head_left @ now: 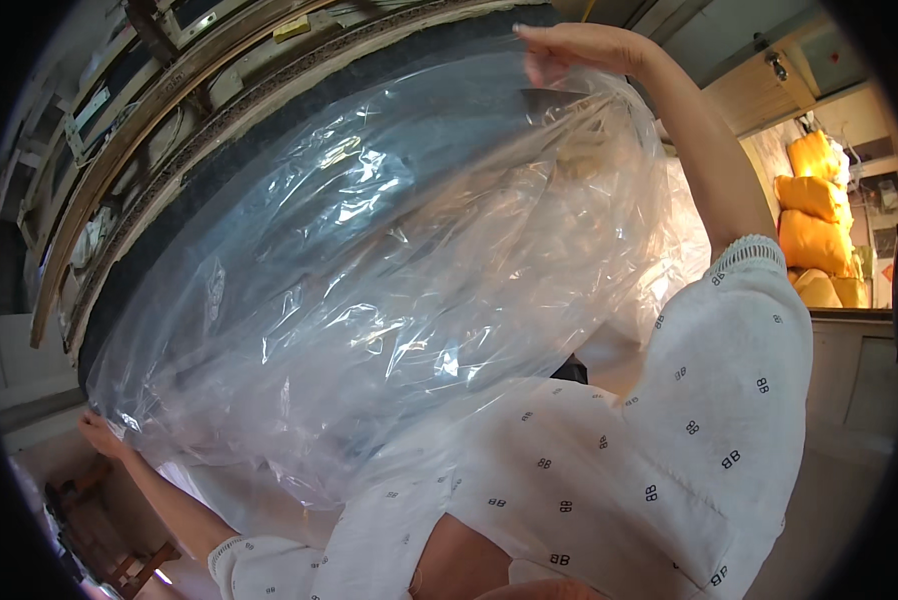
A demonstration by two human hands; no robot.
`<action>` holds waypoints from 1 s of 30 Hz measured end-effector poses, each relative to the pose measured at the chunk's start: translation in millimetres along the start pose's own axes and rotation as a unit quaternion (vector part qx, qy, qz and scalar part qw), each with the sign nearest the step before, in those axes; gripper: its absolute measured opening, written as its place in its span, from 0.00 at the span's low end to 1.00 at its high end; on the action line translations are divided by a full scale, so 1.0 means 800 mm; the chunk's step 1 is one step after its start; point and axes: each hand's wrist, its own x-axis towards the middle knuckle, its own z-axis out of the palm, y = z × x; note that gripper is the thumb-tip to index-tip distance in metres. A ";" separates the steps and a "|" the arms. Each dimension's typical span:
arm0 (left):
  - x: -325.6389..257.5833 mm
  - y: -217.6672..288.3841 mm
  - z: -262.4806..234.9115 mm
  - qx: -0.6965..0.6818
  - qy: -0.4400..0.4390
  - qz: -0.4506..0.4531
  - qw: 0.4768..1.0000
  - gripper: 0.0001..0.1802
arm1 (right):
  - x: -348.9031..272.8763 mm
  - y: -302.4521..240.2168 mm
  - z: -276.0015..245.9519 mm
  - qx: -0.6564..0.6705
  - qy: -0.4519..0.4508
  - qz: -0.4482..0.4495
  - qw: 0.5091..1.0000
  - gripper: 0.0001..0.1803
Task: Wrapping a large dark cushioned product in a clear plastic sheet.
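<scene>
A large clear plastic sheet (369,270), crinkled and shiny, spreads across the middle between my two arms. I cannot tell whether it is one layer or a bag. At the lower left my left hand (104,437) is closed on its corner. My right hand (589,52) is raised at the upper right and grips a bunched part of the sheet's edge, with folds running down from the fingers. Behind the sheet lies a dark-covered work surface (119,285), partly seen through the plastic. The sheet's lower edge hangs close against my white patterned top.
Wooden rails and a frame (99,190) run along the far left side of the surface, with a small yellow piece (291,28) on them. Stacked yellow-orange bundles (817,205) show through an opening at the right. A pale cabinet (854,385) stands below it.
</scene>
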 end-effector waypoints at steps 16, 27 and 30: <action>0.010 -0.026 -0.001 0.012 -0.006 0.010 1.000 0.21 | -0.054 -0.037 0.001 0.069 -0.164 -0.053 0.983 0.18; 0.013 -0.023 -0.006 0.028 0.016 -0.021 0.999 0.22 | 0.010 -0.004 0.032 0.096 0.085 -0.120 0.984 0.12; 0.026 -0.072 -0.030 -0.198 -0.024 -0.079 0.977 0.21 | 0.079 0.041 0.067 -0.015 0.204 -0.255 0.945 0.10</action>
